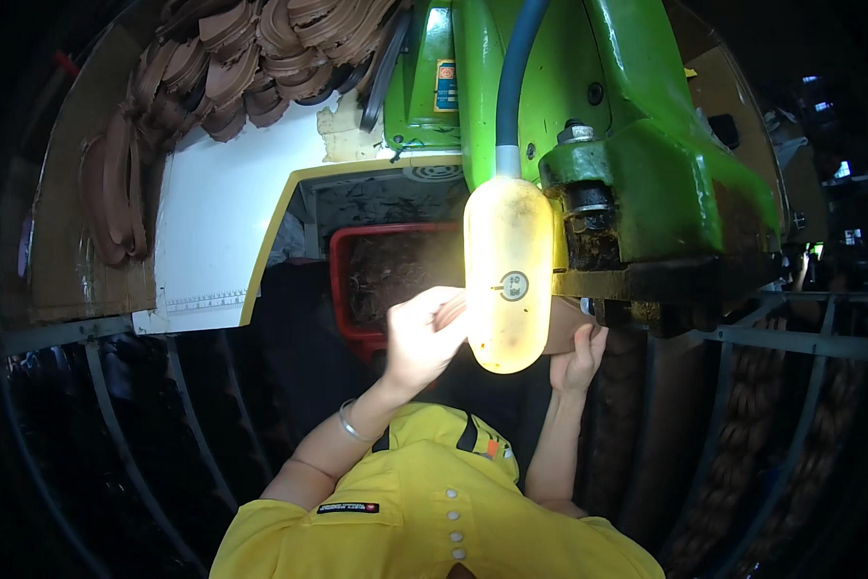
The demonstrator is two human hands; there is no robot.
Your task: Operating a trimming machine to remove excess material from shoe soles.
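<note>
A brown, sole-shaped piece (568, 339) is held by both my hands beneath the head of a green machine (665, 174). My left hand (422, 336) is closed around its left end, fingers curled. My right hand (578, 358) grips the other end, with the thumb on the near side and the fingers partly hidden behind it. A glowing yellow-white lamp (507, 333) on a flexible dark neck hangs in front and covers the middle of the piece. The spot where the piece meets the machine is hidden.
Brown soles (236, 63) are piled on a white table (202, 232) at the far left, beside a cardboard panel (67, 193). A red bin (338, 289) holding brown scraps stands below the yellow table edge. Metal racks (810, 376) with brown pieces flank me at right.
</note>
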